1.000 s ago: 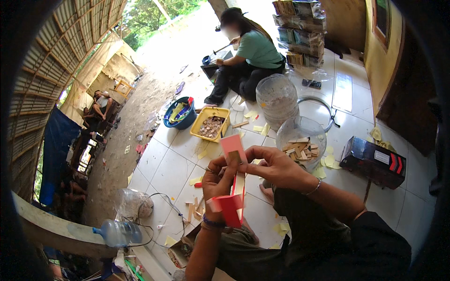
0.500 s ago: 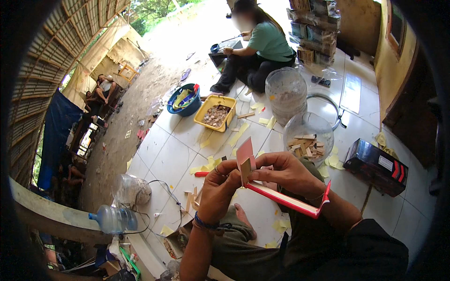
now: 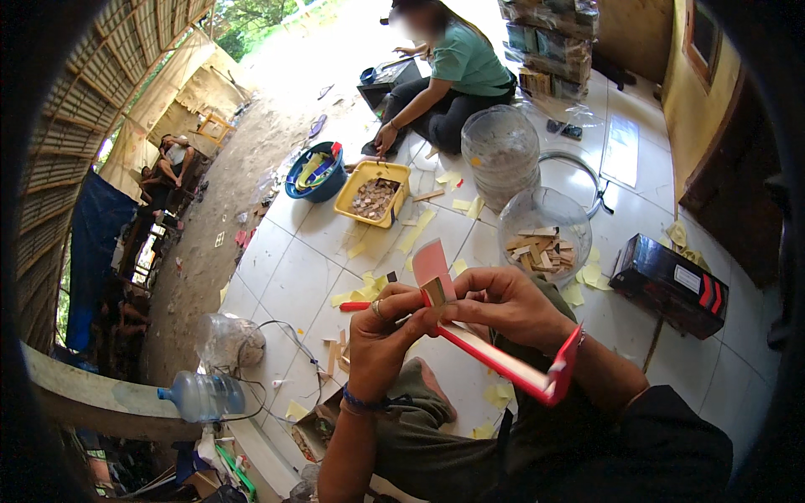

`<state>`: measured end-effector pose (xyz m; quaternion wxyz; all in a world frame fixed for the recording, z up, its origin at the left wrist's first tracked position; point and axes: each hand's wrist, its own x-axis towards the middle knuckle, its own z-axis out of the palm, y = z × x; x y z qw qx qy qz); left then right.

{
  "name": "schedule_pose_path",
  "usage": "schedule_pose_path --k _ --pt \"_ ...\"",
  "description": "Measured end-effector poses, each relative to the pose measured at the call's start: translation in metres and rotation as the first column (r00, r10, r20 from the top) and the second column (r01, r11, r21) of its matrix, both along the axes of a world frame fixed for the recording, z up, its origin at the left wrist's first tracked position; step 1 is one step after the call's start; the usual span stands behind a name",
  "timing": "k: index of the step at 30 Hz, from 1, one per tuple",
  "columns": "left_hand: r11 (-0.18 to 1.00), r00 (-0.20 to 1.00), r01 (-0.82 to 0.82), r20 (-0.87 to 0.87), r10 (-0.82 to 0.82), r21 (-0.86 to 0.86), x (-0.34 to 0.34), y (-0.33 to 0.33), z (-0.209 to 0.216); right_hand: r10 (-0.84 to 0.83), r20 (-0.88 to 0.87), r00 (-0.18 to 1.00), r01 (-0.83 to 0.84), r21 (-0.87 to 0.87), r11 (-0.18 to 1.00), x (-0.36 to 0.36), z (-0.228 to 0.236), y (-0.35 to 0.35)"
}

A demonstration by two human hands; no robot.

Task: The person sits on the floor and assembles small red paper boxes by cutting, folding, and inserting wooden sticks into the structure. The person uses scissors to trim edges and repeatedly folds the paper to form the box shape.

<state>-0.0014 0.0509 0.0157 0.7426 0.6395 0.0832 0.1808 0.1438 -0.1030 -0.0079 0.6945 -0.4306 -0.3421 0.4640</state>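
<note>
Both my hands meet in front of me at one end of a long narrow red strip (image 3: 503, 362), which looks like card with a pale inside. The strip slants down to the right, its far end bent up as a red flap. A pink flap (image 3: 431, 258) stands up at the held end, with a small flat wooden piece (image 3: 435, 292) against it. My left hand (image 3: 387, 329) pinches this end with thumb and fingers. My right hand (image 3: 513, 308) is closed on the same end from the right, its fingertips against the wooden piece.
A yellow basin (image 3: 342, 204) of small wood pieces and a blue tub (image 3: 332, 186) stand ahead. Clear plastic containers (image 3: 579, 214), one with wood strips, are to the right, beside a black box (image 3: 668, 293). A co-worker (image 3: 461, 71) sits beyond. Yellow scraps litter the tiles.
The co-worker has leaned forward and now reaches an arm to the yellow basin. My fingers have shifted closer together around the wooden piece, and the view has moved slightly.
</note>
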Motion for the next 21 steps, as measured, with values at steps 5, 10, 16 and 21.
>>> schedule_pose_path --k 5,10,16,21 --pt "0.983 0.995 -0.094 0.054 0.087 0.156 0.003 -0.003 -0.001 -0.1 0.211 0.972 0.094 0.037 0.995 0.002 -0.008 0.002" --pt "0.97 0.985 -0.171 0.02 0.17 0.17 0.001 -0.007 -0.001 -0.162 0.298 0.941 0.146 0.078 0.986 -0.002 -0.009 0.005" --pt "0.944 0.967 -0.256 0.048 0.252 0.21 0.003 -0.013 -0.001 -0.23 0.383 0.895 0.21 0.095 0.973 -0.006 -0.008 0.007" --pt "0.971 0.973 -0.22 -0.045 0.225 0.097 0.004 -0.012 0.0 -0.243 0.36 0.901 0.232 0.072 0.97 -0.008 -0.007 0.009"
